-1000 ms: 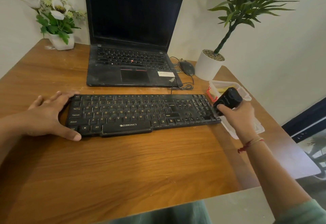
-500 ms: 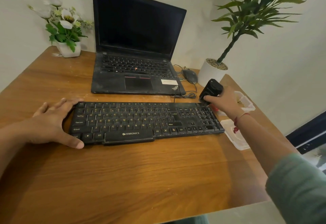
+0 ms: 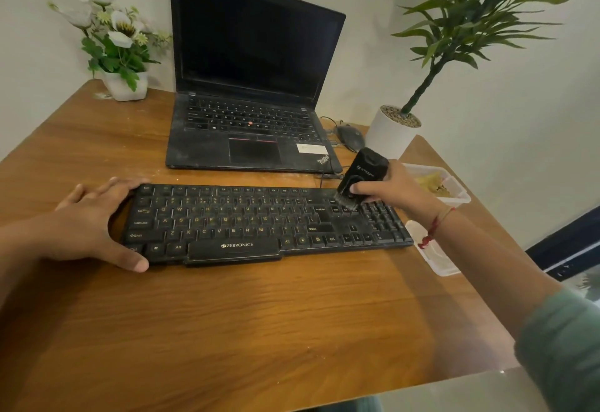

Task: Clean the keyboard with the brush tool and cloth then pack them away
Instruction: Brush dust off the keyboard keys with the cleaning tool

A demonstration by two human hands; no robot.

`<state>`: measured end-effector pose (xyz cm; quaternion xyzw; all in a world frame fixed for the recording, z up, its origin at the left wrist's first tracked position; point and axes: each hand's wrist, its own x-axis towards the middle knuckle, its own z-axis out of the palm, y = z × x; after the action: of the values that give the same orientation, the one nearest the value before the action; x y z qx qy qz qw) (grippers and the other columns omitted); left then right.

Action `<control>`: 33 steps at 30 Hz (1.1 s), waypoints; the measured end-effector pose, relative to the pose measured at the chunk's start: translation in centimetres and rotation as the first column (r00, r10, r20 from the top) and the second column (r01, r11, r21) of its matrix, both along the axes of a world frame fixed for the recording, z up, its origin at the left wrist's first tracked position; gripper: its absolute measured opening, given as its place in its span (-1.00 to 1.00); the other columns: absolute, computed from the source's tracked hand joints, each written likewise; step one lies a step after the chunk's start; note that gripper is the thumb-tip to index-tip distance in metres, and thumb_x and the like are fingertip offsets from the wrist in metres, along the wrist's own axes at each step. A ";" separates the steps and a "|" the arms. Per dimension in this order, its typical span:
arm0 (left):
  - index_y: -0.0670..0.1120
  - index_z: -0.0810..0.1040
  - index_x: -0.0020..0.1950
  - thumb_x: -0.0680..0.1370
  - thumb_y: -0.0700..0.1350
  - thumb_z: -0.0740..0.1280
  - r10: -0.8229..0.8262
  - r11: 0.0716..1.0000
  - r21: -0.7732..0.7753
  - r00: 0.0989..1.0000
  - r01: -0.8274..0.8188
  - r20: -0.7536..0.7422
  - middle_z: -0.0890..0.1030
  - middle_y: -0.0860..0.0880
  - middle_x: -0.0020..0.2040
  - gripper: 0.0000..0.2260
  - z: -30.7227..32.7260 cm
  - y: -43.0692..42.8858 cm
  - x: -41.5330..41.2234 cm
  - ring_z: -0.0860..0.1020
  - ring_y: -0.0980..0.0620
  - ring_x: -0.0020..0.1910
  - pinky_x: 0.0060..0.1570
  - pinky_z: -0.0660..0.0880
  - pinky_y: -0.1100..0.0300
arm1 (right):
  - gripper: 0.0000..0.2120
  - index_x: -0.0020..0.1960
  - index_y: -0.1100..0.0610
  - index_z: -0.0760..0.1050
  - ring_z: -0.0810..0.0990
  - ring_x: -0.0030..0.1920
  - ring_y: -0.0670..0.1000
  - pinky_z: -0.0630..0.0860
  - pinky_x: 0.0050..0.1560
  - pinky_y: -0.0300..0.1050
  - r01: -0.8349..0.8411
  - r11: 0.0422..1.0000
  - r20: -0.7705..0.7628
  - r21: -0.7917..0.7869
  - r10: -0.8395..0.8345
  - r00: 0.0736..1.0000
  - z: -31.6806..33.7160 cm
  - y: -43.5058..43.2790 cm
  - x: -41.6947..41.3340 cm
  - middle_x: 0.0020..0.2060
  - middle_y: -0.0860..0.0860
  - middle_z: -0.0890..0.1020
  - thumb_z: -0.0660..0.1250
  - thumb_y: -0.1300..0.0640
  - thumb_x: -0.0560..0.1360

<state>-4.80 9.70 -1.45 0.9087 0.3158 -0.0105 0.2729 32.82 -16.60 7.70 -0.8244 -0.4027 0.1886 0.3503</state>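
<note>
A dusty black keyboard (image 3: 246, 223) lies across the middle of the wooden table (image 3: 259, 330). My left hand (image 3: 94, 216) holds its left end, fingers along the far edge and thumb on the near corner. My right hand (image 3: 393, 189) grips a black brush tool (image 3: 362, 173); its bristles touch the keys at the far right, beside the number pad. A yellowish cloth (image 3: 433, 184) lies in a clear plastic box (image 3: 462, 199) to the right of that hand.
An open black laptop (image 3: 250, 112) sits behind the keyboard with a mouse (image 3: 350, 137) and cable to its right. A white flower pot (image 3: 125, 86) stands far left, a potted plant (image 3: 394, 132) far right. The box's clear lid (image 3: 440, 262) lies at the right table edge.
My right hand carried the brush tool from beside the plastic box over to the keyboard and lowered its bristles onto the right-hand keys. My left hand stayed on the keyboard's left end.
</note>
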 end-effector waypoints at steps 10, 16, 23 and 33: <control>0.49 0.05 0.27 -0.18 0.49 0.47 -0.028 1.000 -0.008 0.997 0.029 0.071 0.24 0.13 0.43 0.08 -0.4 1.5 -1.9 0.13 -0.08 0.48 0.47 -0.11 -0.11 | -0.70 0.04 0.12 0.51 0.62 -0.08 -0.06 0.55 -0.17 -0.31 0.048 0.998 0.031 0.027 -0.049 0.998 -0.3 -1.4 0.8 -0.13 -0.02 0.64 0.51 0.23 0.36; 0.45 0.03 0.20 -0.24 0.52 0.40 -0.004 0.995 -0.096 0.999 0.007 0.037 0.16 0.04 0.50 0.07 1.1 -0.1 -1.4 -0.05 0.04 0.49 0.44 -0.26 0.05 | -0.78 -0.10 0.03 0.51 0.60 -0.14 -0.12 0.48 -0.20 -0.31 0.028 0.999 0.104 0.018 -0.030 0.994 -0.5 -2.0 -0.3 -0.19 -0.05 0.64 0.51 0.21 0.37; 0.46 0.03 0.16 -0.30 0.55 0.34 0.013 0.996 -0.093 1.000 -0.011 0.024 0.20 0.14 0.40 0.07 1.9 -1.0 -1.4 0.02 0.02 0.48 0.43 -0.26 0.11 | -0.77 -0.07 0.11 0.54 0.62 -0.05 0.05 0.57 0.01 -0.02 0.168 0.984 0.228 0.061 -0.177 0.957 -0.9 -1.8 0.8 -0.14 0.04 0.65 0.53 0.15 0.34; 0.48 -0.10 0.20 -0.20 0.53 0.40 0.000 0.993 -0.119 0.999 -0.006 -0.053 0.04 0.09 0.53 0.09 2.2 -0.8 -1.4 -0.09 -0.02 0.51 0.42 -0.31 0.11 | -0.82 -0.14 0.08 0.53 0.64 -0.14 0.01 0.52 -0.17 -0.17 0.161 0.985 0.231 0.063 -0.171 0.958 -0.5 -2.1 0.7 -0.23 0.01 0.64 0.52 0.18 0.36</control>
<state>-6.17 8.86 0.77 0.8896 0.3232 -0.0530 0.3182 33.50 -18.70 7.20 -0.8640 -0.3748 0.0505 0.3323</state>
